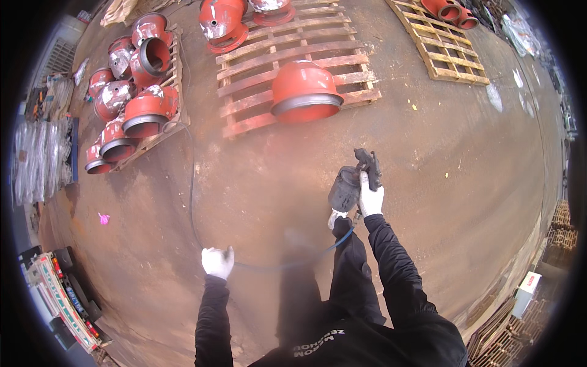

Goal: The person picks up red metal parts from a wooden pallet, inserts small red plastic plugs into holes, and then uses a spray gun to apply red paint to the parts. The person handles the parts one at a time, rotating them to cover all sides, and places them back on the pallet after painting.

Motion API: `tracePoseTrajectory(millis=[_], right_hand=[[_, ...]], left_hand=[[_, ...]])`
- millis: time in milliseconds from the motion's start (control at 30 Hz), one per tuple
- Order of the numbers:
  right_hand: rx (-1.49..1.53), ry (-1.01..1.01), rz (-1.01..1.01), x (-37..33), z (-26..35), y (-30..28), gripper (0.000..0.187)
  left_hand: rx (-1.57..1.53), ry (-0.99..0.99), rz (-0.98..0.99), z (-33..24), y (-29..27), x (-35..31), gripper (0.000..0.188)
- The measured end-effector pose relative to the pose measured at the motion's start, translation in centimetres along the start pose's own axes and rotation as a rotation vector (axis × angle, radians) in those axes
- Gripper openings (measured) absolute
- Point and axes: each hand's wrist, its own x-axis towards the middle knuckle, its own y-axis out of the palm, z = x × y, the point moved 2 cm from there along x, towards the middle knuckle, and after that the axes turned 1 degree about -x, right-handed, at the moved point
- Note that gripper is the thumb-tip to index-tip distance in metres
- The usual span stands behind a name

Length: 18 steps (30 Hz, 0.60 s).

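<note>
Where the right hand [370,199] closes: clamped round the dark spray gun [369,168], its cup [344,189] just to the hand's left.
Where the left hand [217,262] closes: curled on the thin hose [275,268], which leaves it on both sides, one length curving toward the right hand.
Bell-shaped red casting [306,82]: ahead and slightly left of the right hand, well apart, on a wooden pallet [251,125], its grey-rimmed mouth toward the person.
Gun's long axis: pointing forward from the right hand, slanting slightly left.
Nearer hand to casting: right.
Hidden: most right-hand fingers; left-hand grip details.
Hard to make out: trigger and nozzle.
Cut off: farther red castings [223,21], upper edge.
</note>
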Motion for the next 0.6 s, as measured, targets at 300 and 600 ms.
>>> tracePoseTrajectory(millis=[300,600], right_hand=[[0.483,0.05,-0.088,-2.5,8.7,-9.9,0.034],[0.766,0.104,-0.027,8.0,17.3,-22.0,0.029]], left_hand=[[0.009,-0.114,-0.131,0.5,-8.4,0.8,0.049],[0.147,-0.285,0.179,-10.9,-20.5,8.1,0.033]])
